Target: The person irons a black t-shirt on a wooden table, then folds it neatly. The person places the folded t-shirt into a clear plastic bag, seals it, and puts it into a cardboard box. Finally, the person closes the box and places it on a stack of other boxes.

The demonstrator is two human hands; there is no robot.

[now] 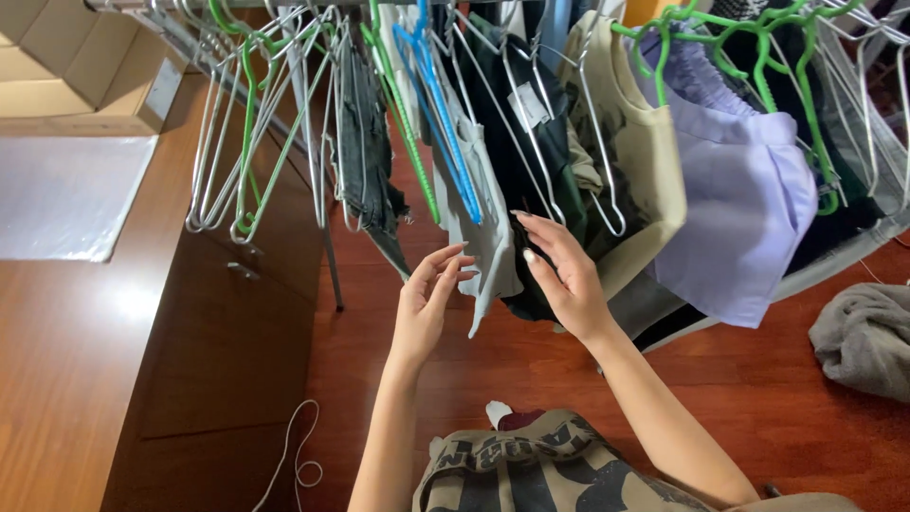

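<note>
Clothes rail (190, 38): metal, crossing the top of the view, crowded with hangers and garments.

Left hand (425, 301): raised, palm turned inward, fingers (445, 258) spread and slightly curled, tips at the left edge of the grey garment (483, 228). They seem to brush the cloth, though contact is hard to confirm from this angle. Nothing pinched.

Right hand (564, 275): raised just right of the left, fingers extended and loosely apart, lying against the dark garment (531, 123) behind the grey one. Holds nothing.

Grey garment: hangs from a blue hanger (441, 104) near the middle of the rail, its lower hem dropping between the two hands.

Left of it: a dark patterned item (365, 142) on a green hanger, then a cluster of empty wire hangers (237, 142), silver and green.

Right of it: a beige top (635, 161), then a lilac garment (739, 209) under green hangers.

Floor (474, 379): reddish wood. A grey cloth (867, 337) lies bunched at the right edge; a white cord (294, 455) lies looped at lower left.

Counter (76, 360): brown wood, along the left, carrying a white sheet (66, 194) and a cardboard box (76, 62).

Wearer's top (531, 474): printed olive and black, visible at the bottom edge.
</note>
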